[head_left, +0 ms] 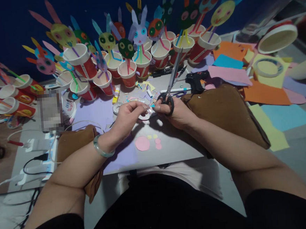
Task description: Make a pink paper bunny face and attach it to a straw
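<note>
Right hand (179,114) holding scissors (172,80), blades pointing away; left hand (127,116) pinched narrow. Blue scrap (152,106) (tiny thing!) right between both. I'd pinch edges lightly, keep blades clear.

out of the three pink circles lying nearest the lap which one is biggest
The leftmost pink circle, lying closest to the left hand: it is far wider than the two small pink circles to its right.
</note>
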Available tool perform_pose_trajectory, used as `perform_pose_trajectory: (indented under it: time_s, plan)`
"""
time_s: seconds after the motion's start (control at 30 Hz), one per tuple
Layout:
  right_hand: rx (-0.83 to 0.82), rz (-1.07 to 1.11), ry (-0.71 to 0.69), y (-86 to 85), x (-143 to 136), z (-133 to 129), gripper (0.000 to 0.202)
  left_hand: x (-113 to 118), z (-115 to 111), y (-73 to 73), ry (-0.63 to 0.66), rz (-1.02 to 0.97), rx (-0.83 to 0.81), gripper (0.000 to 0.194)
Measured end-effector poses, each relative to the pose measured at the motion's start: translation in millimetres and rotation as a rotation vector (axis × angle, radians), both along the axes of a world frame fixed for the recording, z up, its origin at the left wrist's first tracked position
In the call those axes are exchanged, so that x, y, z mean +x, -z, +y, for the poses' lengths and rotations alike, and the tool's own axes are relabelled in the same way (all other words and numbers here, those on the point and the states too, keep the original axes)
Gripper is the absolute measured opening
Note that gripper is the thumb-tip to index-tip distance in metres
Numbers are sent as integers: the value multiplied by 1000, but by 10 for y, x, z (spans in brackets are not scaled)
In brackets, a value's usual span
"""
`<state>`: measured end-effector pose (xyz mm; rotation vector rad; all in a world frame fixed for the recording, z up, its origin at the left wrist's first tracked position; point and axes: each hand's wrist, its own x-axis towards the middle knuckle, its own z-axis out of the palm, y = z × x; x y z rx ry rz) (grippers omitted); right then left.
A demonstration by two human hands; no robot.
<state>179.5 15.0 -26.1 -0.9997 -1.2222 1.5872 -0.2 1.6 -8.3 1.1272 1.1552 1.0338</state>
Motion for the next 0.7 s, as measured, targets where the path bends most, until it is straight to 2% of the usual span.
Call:
perform_pose_trajectory:
  time_s: [0.13,0.4,0.7]
  plan:
    - [-16,-11,3,4,6,-1,32,-3,6,-3,-8,-9,-7,14]
    - [-26,-40,-55,11,10,-16,35,-19,-9,38,88,-12,-16,20]
    - [-26,-25,1,17,16,0,26,-12,-14,-7,21,-23,-34,15]
